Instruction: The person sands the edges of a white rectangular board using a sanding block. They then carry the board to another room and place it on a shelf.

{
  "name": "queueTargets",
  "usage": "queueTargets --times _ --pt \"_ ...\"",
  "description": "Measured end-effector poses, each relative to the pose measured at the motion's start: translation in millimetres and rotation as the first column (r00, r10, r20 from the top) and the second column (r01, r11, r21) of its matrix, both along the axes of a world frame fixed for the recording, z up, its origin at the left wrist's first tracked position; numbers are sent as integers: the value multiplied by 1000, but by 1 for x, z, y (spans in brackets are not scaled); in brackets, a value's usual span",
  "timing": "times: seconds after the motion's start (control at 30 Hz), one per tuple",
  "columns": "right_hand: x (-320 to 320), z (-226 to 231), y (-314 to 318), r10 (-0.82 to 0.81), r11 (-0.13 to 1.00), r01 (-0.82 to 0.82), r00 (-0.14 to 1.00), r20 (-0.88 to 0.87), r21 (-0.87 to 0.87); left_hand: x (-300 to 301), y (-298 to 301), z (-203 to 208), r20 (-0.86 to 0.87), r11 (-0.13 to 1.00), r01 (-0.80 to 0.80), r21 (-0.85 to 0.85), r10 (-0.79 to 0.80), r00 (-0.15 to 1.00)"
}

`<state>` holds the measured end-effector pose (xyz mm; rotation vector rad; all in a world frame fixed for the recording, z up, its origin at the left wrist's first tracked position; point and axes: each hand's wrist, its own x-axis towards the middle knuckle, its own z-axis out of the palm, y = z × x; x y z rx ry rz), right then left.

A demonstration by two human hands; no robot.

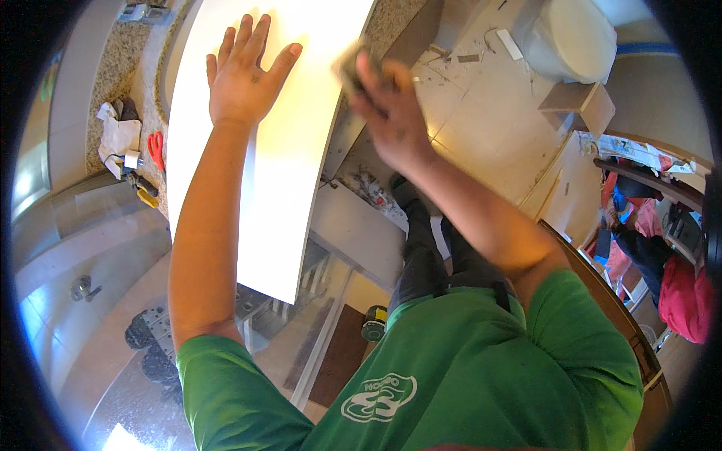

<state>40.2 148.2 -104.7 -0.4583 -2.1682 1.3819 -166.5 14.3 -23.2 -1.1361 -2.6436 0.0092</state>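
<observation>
A long white panel (274, 225) lies over the stone countertop and juts out in front of me. My left hand (244, 89) rests flat on its top face, fingers spread. At the panel's right edge, my right hand (398, 128) is closed around a small dark block (350, 69). Motion blurs the block and fingertips, so its exact kind does not show, though it looks like a sanding block. The block is at or very close to the edge; contact is hard to make out.
Red-handled scissors (156, 150) and a yellow-handled tool (147, 198) lie on the granite countertop (113, 56) at left. A plastic-covered toilet (577, 45) and a wooden box (580, 107) stand at far right. Scraps litter the tiled floor (481, 113). Another person in red (683, 301) is at right.
</observation>
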Motion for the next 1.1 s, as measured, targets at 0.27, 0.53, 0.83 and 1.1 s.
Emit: queueTargets --times 0.27,0.53,0.83,1.1 --pt "-58 19 56 -66 989 33 970 -233 -141 1 0 -1 -14 1000 -7 -10 6 1000" --pt "26 1 -30 90 996 -88 979 -182 18 0 -1 0 11 1000 -7 -15 7 1000" --pt "-47 10 34 -124 990 109 978 -167 -94 -1 -1 -3 -14 1000 8 -12 -9 1000" --pt "-6 0 -8 -14 997 12 999 -32 -71 0 -1 1 28 1000 27 6 -27 999"
